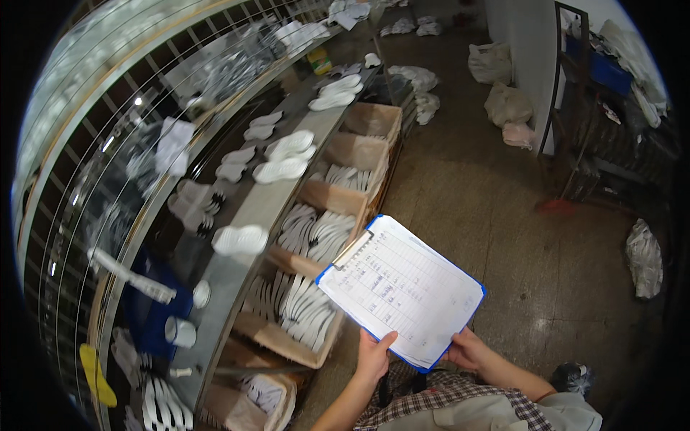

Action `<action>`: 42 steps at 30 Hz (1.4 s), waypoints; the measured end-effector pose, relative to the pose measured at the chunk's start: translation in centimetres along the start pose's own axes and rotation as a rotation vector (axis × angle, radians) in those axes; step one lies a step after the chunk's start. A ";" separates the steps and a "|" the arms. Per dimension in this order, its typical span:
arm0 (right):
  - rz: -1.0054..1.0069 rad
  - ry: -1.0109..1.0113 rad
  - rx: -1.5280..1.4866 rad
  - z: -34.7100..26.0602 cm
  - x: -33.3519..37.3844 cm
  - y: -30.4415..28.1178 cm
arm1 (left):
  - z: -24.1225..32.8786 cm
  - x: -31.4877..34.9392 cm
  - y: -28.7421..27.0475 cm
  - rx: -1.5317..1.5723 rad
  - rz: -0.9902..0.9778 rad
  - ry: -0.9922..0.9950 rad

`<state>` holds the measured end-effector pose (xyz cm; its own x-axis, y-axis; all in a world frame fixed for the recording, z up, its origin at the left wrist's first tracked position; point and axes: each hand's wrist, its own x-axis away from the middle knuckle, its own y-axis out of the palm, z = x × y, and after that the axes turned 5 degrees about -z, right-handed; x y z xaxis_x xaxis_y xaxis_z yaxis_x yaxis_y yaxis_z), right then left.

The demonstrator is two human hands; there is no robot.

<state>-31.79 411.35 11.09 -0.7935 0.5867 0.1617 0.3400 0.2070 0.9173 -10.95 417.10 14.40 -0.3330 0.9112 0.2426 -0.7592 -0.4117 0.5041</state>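
Pinching a clipboard (353, 251) at its near edges, the left hand (371, 358), its thumb on top, and the right hand (471, 350) hold it and its white sheets (411, 291) tilted. Left of the hands stand lined bins (329, 195) of white soles (335, 233); farther left, a surface (261, 206) carries more soles.

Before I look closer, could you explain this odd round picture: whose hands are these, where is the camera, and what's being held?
There's no machine here, just a person's own bare left hand and right hand. This single picture comes from a wide fisheye camera worn on their head, looking down, so straight edges bend. Both hands hold a blue clipboard carrying white paper. Along the grey shelf to the left lie white shoe soles; below stand tan bins holding more.
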 end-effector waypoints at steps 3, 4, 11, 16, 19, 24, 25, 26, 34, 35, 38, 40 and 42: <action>0.189 -0.147 0.092 -3.3 -5.5 -1.5 | 0.4 -7.7 1.8 0.012 -0.157 0.047; 0.206 -0.179 0.092 -4.9 -7.9 -2.1 | 0.5 -10.6 2.0 -0.043 -0.192 0.045; 0.125 -0.475 0.096 -20.4 -28.1 -2.8 | 3.5 -31.6 -1.1 -0.064 -0.263 -0.214; 0.301 -0.622 0.251 -34.9 -40.6 -2.3 | 7.0 -42.7 -2.4 -0.493 -0.288 -0.376; 0.335 -0.665 0.332 -43.2 -47.5 -3.3 | 9.1 -48.0 -2.2 -0.496 -0.209 -0.516; 0.333 -0.721 0.450 -55.8 -62.5 -5.6 | 8.3 -56.7 -2.8 -0.500 -0.045 -0.577; 0.299 -0.711 0.485 -58.2 -65.9 -5.9 | 7.7 -57.9 -2.8 -0.408 0.007 -0.546; 0.342 -0.615 0.565 -60.9 -69.0 -6.1 | 7.1 -59.5 -2.5 -0.374 0.110 -0.524; 0.101 -0.353 0.447 -73.0 -98.2 -5.6 | 9.7 -73.1 7.0 -0.412 0.126 -0.424; 0.099 -0.285 0.449 -73.5 -101.5 -5.8 | 9.8 -74.3 7.5 -0.532 0.099 -0.388; 0.083 -0.201 0.434 -73.4 -109.9 -6.4 | 8.4 -76.1 8.2 -0.624 0.153 -0.503; 0.094 -0.144 0.455 -72.7 -113.6 -6.3 | 6.7 -75.5 9.2 -0.516 0.361 -0.334; 0.130 -0.024 0.489 -72.9 -115.2 -6.3 | 5.5 -74.8 10.0 -0.393 0.450 -0.268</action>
<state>20.70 285.41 13.20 -0.7190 0.6487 0.2493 0.6362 0.4699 0.6119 9.45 344.77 5.85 -0.5532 0.5949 0.5831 -0.7434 -0.6685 -0.0232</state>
